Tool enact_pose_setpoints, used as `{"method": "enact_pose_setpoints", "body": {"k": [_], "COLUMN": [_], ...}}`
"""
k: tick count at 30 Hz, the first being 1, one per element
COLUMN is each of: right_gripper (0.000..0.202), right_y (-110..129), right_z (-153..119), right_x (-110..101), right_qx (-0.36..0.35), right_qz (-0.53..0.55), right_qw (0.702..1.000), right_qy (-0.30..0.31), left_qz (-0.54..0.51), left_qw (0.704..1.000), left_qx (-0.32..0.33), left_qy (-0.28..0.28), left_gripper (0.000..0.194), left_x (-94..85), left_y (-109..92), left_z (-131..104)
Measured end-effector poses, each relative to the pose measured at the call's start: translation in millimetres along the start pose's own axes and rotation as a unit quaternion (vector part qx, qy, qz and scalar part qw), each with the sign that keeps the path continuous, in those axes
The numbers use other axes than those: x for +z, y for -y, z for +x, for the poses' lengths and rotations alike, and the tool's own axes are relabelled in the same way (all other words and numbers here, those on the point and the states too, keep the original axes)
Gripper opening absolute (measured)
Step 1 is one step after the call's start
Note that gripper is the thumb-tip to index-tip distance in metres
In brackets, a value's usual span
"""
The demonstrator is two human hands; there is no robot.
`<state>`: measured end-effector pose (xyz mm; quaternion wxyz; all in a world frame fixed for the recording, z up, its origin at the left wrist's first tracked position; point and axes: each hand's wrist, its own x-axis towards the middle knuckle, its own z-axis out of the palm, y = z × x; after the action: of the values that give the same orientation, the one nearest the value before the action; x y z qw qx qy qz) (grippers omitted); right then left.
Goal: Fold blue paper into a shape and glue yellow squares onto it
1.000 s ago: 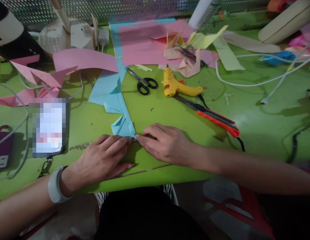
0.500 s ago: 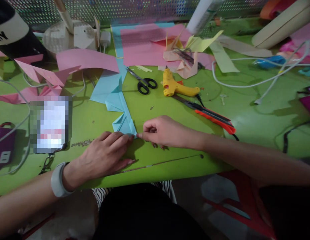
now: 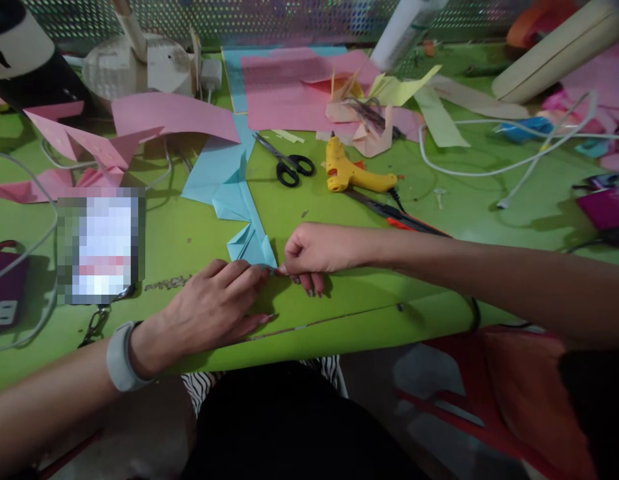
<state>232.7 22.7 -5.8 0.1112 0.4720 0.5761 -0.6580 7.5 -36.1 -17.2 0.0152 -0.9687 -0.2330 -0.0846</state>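
- The folded blue paper [image 3: 253,243] lies on the glossy green table [image 3: 359,303], a long creased strip with a narrow straight band down its right edge and pointed, pleated flaps on its left.
- The left hand [image 3: 214,303] lies palm down over the paper's near end, fingers close together and touching it, thumb spread away on the table.
- The right hand [image 3: 314,257] meets the paper's near corner with a fingertip, its other fingers curled under; whether it pinches the corner cannot be told.
- Beyond them lie scissors [image 3: 292,165] with round black plastic handles and slim metal blades, and a smooth yellow glue gun [image 3: 358,175].
- A flat pink sheet [image 3: 284,97] lies behind, near crumpled, spiky yellow paper [image 3: 404,87].
- Compared with one second ago, the right hand's fingers are more tightly curled, and its forearm crosses higher, now hiding the handle end of the orange-and-black utility knife [image 3: 389,213]. The left hand keeps its place on the paper, which lies much as it did.
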Motion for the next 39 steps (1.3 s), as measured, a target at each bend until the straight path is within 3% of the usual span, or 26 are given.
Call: {"method": "enact_pose_setpoints", "body": {"k": [7, 15, 18, 20, 21, 23, 24, 26, 28, 30, 39], "right_gripper": [0.041, 0.041, 0.04, 0.04, 0.04, 0.04, 0.039, 0.039, 0.04, 0.039, 0.04], "right_y": [-10, -5, -2, -1, -1, -1, -1, -2, -3, -3, -2], "right_z": [-8, 3, 3, 2, 1, 1, 1, 2, 3, 3, 1], "right_x": [-6, 2, 3, 2, 2, 1, 1, 1, 1, 1, 0], "right_qx": [0.006, -0.005, 0.003, -0.003, -0.005, -0.009, -0.012, -0.017, -0.022, -0.024, -0.037], "right_qz": [-0.007, -0.018, -0.018, -0.023, -0.027, -0.034, -0.035, -0.031, -0.026, -0.025, -0.027], "right_qw": [1.0, 0.999, 0.999, 0.999, 0.999, 0.999, 0.999, 0.999, 0.999, 0.999, 0.999], "right_qy": [-0.009, -0.03, -0.031, -0.031, -0.03, -0.024, -0.021, -0.019, -0.018, -0.017, -0.011], "left_qz": [-0.001, -0.003, -0.074, -0.166, -0.203, -0.258, -0.315, -0.447, -0.495, -0.509, -0.548], "left_qw": [1.0, 1.0, 0.997, 0.983, 0.969, 0.927, 0.89, 0.787, 0.719, 0.693, 0.65], "left_qx": [-0.004, -0.004, -0.019, -0.074, -0.137, -0.269, -0.313, -0.365, -0.408, -0.429, -0.433], "left_qy": [0.005, 0.016, 0.031, 0.022, 0.003, 0.033, 0.101, 0.218, 0.268, 0.279, 0.299], "left_gripper": [0.039, 0.041, 0.04, 0.036, 0.031, 0.028, 0.031, 0.036, 0.034, 0.035, 0.036], "left_x": [1.8, 1.0, -9.7, -19.5, -23.9, -29.2, -29.7, -26.9, -21.5, -16.7, -12.0], "left_y": [1, 1, 6, 10, 11, 13, 13, 13, 13, 15, 23], "left_z": [-2, -4, -4, 1, 5, 16, 22, 35, 45, 50, 52]}}
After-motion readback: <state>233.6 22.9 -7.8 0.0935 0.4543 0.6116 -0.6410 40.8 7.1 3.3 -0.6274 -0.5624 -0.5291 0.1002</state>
